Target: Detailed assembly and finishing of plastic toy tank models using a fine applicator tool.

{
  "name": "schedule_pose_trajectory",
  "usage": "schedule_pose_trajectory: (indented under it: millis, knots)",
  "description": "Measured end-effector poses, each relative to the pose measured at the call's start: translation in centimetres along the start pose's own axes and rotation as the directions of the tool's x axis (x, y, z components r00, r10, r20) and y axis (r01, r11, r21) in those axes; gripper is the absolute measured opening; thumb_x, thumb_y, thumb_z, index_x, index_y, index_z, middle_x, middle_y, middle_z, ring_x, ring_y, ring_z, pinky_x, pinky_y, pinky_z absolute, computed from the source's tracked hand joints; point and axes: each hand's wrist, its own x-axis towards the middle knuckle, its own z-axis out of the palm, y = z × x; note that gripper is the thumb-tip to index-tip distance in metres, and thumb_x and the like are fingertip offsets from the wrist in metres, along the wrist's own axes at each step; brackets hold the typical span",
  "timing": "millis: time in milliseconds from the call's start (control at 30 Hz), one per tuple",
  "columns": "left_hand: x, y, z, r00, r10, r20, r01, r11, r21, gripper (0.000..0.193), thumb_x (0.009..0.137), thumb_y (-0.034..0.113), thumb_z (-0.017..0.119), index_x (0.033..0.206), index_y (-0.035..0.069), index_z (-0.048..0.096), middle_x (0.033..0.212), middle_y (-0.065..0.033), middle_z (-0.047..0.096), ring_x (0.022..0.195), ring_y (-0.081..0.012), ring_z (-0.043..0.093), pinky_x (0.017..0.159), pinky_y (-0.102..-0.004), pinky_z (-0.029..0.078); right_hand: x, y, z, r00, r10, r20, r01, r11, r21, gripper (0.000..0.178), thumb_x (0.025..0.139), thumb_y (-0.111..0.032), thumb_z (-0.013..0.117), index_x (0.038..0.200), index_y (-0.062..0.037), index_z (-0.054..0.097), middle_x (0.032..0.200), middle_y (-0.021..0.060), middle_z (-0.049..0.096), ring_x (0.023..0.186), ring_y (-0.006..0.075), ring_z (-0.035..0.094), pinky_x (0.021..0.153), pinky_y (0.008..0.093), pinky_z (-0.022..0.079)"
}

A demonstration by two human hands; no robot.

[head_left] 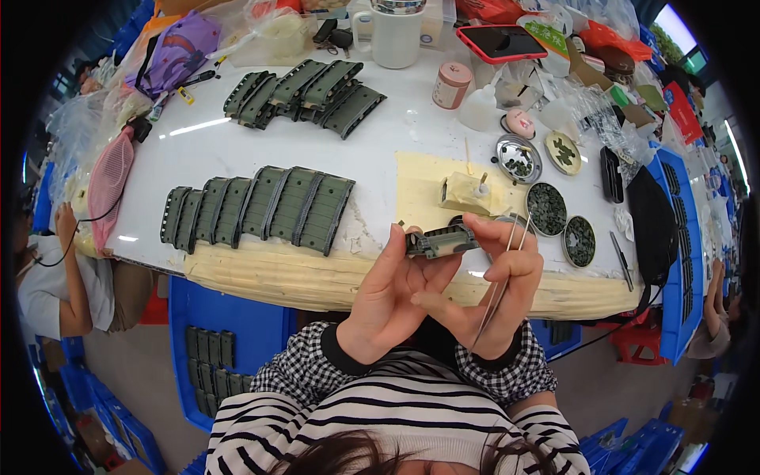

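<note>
My left hand (396,297) pinches one end of a small dark-green camouflage plastic part (443,242) with black ridges, held just above the table's padded front edge. At its other end are the fingertips of my right hand (503,297). A pair of long metal tweezers (496,299) is tucked in the right hand's fingers, slanting past the palm. Behind the part stands a small cream taped block (465,192) with a peg, on a yellow sheet (413,176). Round dishes of small dark-green pieces (546,209) (579,241) sit to the right.
Similar green parts lie in a row (273,207) at left and a pile (317,93) farther back. Blue trays (229,305) (673,261) of parts flank me. At the back are a white mug (394,36), a red-edged phone (502,43) and plastic bags. People sit at both sides.
</note>
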Motion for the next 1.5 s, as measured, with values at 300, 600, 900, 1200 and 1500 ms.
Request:
schedule_pose_trajectory:
  millis: [300, 600, 900, 1200, 1500]
  knots:
    - [0.2, -0.2, 0.0, 0.99, -0.142, 0.004, 0.141, 0.984, -0.107, 0.06, 0.097, 0.046, 0.048, 0.139, 0.004, 0.034, 0.133, -0.0115, 0.046, 0.123, -0.0252, 0.048, 0.1, -0.0358, 0.048, 0.1, 0.0, -0.3, 1.0, -0.025, -0.003, 0.025, 0.993, -0.118, 0.049, 0.072, -0.007, 0.082, 0.092, -0.0082, 0.037, 0.119, 0.0225, 0.051, 0.115, 0.0328, 0.053, 0.098, 0.0438, 0.044]
    - [0.4, -0.8, -0.3, 0.978, -0.208, -0.032, 0.187, 0.93, -0.315, 0.053, 0.098, 0.039, 0.048, 0.136, 0.004, 0.036, 0.126, -0.0119, 0.051, 0.114, -0.0266, 0.057, 0.095, -0.0353, 0.054, 3.8, 1.3, -1.8, 0.962, -0.248, 0.112, 0.253, 0.967, -0.031, 0.031, 0.066, 0.0, 0.073, 0.081, -0.01, 0.048, 0.103, 0.0152, 0.069, 0.1, 0.0355, 0.062, 0.085, 0.0415, 0.048]
    - [0.8, 2.3, -1.3, 0.987, 0.099, 0.126, -0.095, 0.995, -0.035, 0.035, 0.099, 0.029, 0.049, 0.127, 0.009, 0.043, 0.131, -0.0171, 0.047, 0.136, -0.0324, 0.035, 0.105, -0.0378, 0.047, 0.8, -1.9, -2.6, 0.994, 0.093, -0.058, -0.078, 0.973, 0.217, 0.054, 0.088, -0.046, 0.06, 0.115, -0.0009, 0.047, 0.102, 0.0183, 0.063, 0.096, 0.0255, 0.062, 0.081, 0.036, 0.05]
    - [1.3, 4.1, -1.5, 0.959, 0.09, 0.268, -0.138, 0.976, 0.167, 0.053, 0.087, 0.008, 0.061, 0.132, 0.02, 0.035, 0.144, -0.0164, 0.034, 0.134, -0.0384, 0.035, 0.105, -0.0498, 0.044, 0.3, -1.8, -3.7, 0.97, -0.071, 0.232, 0.042, 0.991, 0.128, 0.036, 0.084, -0.024, 0.07, 0.111, -0.0012, 0.066, 0.105, 0.0128, 0.064, 0.107, 0.0326, 0.062, 0.086, 0.0395, 0.051]
    - [1.3, 4.0, -1.0, 0.966, 0.096, 0.238, -0.146, 0.969, 0.198, 0.058, 0.083, 0.005, 0.064, 0.131, 0.022, 0.036, 0.146, -0.0165, 0.033, 0.131, -0.0375, 0.041, 0.104, -0.05, 0.045, -0.3, -1.2, -3.3, 0.974, -0.098, 0.207, 0.081, 0.993, 0.089, 0.037, 0.083, -0.024, 0.069, 0.112, -0.0019, 0.067, 0.099, 0.0102, 0.064, 0.108, 0.0316, 0.06, 0.088, 0.0382, 0.049]
